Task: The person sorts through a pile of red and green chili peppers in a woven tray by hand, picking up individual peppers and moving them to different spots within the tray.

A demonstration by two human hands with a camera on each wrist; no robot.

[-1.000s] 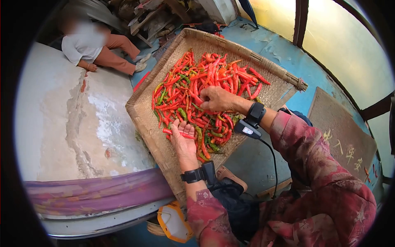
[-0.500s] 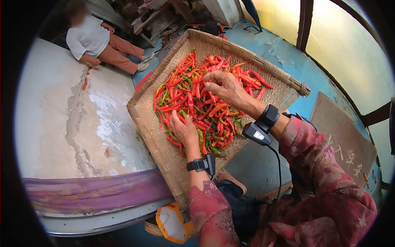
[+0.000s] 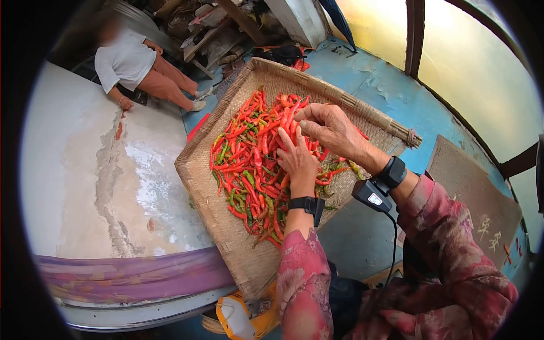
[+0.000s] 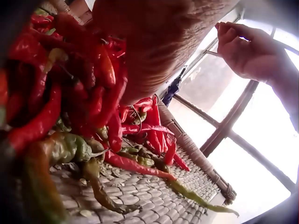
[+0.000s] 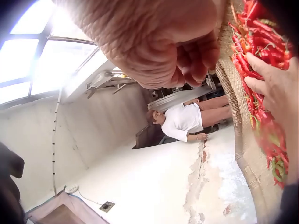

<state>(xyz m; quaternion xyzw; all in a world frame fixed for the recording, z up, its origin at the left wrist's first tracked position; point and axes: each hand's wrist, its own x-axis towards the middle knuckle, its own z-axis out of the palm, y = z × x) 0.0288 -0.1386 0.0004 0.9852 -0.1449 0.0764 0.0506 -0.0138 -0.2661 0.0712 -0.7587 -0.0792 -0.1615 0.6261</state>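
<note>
Red and green chili peppers (image 3: 249, 153) lie heaped on a flat woven basket (image 3: 241, 258). My left hand (image 3: 300, 162) reaches over the right part of the heap, palm down, with its fingers extended among the red peppers. Just to its right, my right hand (image 3: 334, 131) hovers above the heap, fingers loosely bent, and no pepper shows in it. Close by in the left wrist view are red peppers (image 4: 42, 114) and a curled green one (image 4: 74, 147). The bent fingers (image 5: 198, 58) of my right hand show in the right wrist view.
A person (image 3: 127, 59) in a white shirt stands at the far left, one hand on the worn pale surface (image 3: 73, 170). Purple cloth (image 3: 136, 272) lines its front edge. An orange-framed object (image 3: 235, 317) is below the basket. Brown-framed windows (image 3: 476, 73) stand right.
My left hand, palm up with a red pepper a second ago, has let it go, turned over and moved forward and right onto the heap. My right hand has lifted off the peppers and shifted right.
</note>
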